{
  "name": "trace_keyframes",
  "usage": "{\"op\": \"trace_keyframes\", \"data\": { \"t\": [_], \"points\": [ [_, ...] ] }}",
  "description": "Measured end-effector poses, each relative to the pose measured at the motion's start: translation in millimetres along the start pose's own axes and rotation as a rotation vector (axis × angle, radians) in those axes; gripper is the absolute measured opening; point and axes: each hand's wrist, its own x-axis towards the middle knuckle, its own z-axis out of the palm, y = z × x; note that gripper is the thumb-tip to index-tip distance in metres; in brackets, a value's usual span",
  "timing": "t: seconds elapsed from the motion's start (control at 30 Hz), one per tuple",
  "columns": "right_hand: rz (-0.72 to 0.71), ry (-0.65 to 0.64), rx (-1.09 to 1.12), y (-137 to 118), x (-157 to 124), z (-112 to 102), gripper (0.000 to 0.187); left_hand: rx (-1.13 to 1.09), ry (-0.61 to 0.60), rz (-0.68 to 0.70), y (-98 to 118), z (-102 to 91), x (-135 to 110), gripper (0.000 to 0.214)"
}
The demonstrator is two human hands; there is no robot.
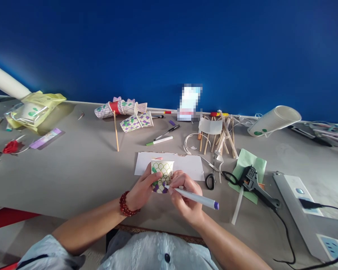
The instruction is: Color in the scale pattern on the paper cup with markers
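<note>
My left hand wraps round a small paper cup with a drawn scale pattern, part coloured green and purple, and holds it upright on the grey table. A red bead bracelet circles that wrist. My right hand grips a white marker with a purple end, its tip touching the cup's lower side. Behind the cup lies a white paper sheet.
Decorated cups on a stick lie at the back. Markers, wooden sticks, scissors, a glue gun on green paper, a power strip and a large paper cup lie to the right. A yellow bag sits left.
</note>
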Motion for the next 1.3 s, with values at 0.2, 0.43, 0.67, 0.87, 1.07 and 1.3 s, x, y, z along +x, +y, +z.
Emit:
{"op": "trace_keyframes", "data": {
  "t": [0.2,0.43,0.67,0.87,1.07,1.3],
  "points": [
    [0.011,0.007,0.004,2.3,-1.5,-0.2,0.017,-0.009,-0.008,0.004,-1.6,-1.4,-0.4,0.063],
    [-0.018,0.028,0.023,0.1,1.7,1.1,0.017,-0.01,-0.013,0.008,0.5,1.6,-0.6,0.065],
    [-0.015,0.01,0.02,0.4,0.5,0.1,0.017,-0.006,0.0,-0.011,2.4,3.5,-1.2,0.067],
    [-0.016,0.003,0.024,0.3,0.8,0.3,0.017,0.003,0.01,-0.008,2.1,2.8,-0.6,0.068],
    [0.023,0.04,0.071,2.2,-0.7,1.4,0.016,-0.02,0.001,-0.016,4.4,6.6,-0.8,0.068],
    [0.022,0.037,0.071,2.0,-0.6,1.2,0.016,-0.033,-0.003,-0.019,2.6,4.4,-0.8,0.065]
  ]
}}
